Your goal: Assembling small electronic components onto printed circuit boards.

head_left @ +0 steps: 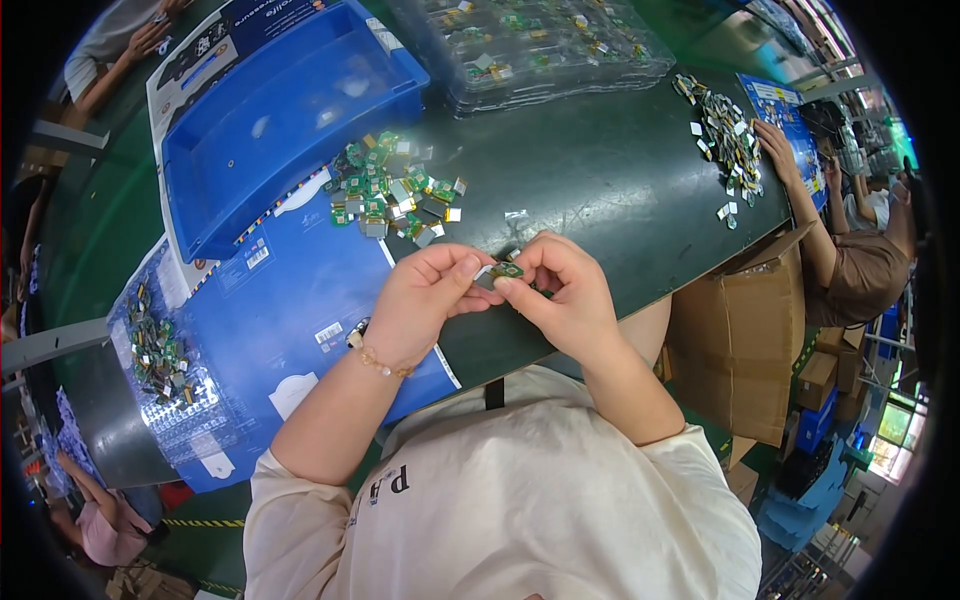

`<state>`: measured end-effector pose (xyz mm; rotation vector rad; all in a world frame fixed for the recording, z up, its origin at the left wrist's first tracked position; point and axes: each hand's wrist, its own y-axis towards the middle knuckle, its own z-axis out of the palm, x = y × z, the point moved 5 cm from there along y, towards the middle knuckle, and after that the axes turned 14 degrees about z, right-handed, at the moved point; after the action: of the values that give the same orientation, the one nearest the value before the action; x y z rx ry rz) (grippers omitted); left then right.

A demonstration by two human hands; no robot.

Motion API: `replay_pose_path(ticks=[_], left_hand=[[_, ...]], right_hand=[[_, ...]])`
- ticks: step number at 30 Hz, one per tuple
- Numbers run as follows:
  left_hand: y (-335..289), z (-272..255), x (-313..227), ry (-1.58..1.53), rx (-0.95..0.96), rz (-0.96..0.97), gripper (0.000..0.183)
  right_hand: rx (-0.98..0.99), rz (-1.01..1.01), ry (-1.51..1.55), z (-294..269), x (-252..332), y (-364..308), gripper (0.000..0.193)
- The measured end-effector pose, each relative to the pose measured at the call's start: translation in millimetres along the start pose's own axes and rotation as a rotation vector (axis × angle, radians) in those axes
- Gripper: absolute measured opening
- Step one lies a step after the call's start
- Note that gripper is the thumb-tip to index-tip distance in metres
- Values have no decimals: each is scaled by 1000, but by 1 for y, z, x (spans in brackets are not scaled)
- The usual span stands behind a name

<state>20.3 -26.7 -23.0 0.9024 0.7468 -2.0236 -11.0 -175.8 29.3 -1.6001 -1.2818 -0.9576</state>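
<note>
Near the table's front edge, my two hands meet over a small green circuit board point(511, 270) with a flat silver-grey battery-like piece point(486, 279) beside it. My left hand point(432, 290) is closed, thumb and forefinger pinching the silver-grey piece. Closed too, my right hand point(566, 292) grips the green board between thumb and fingers. Whether the two pieces are joined is hidden by my fingertips. Just beyond my hands lies a loose heap of similar green boards with silver-grey pieces point(385, 190). A small clear scrap point(516, 216) rests on the dark green tabletop point(580, 170).
A blue plastic bin point(290, 150) stands at the far left on blue printed sheets point(300, 300). Stacked clear trays point(550, 50) hold boards at the back. More boards lie on bubble wrap point(160, 350) and at right point(730, 140), near another person's hand point(772, 145). A cardboard box point(735, 340) adjoins the table.
</note>
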Motion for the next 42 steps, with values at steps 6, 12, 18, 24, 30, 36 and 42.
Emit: replay_pose_path(ticks=[6,12,18,24,30,36,42], left_hand=[[-1,1,-1,73,7,9,21],[-1,2,-1,68,3,9,20],[-2,2,-1,54,-2,25,19],[-2,3,-1,49,-11,3,23],[-2,3,-1,54,-18,7,24],[-3,1,0,38,-28,-1,23],[-4,12,-12,146,40,115,14]], right_hand=[[8,32,-6,0,-1,-1,17],[12,41,8,0,-1,-1,17],[17,106,64,1,-1,-1,19],[32,103,42,1,2,0,20],[20,130,61,3,-2,0,21],[22,159,71,4,-8,0,21],[86,217,136,2,-13,2,19]])
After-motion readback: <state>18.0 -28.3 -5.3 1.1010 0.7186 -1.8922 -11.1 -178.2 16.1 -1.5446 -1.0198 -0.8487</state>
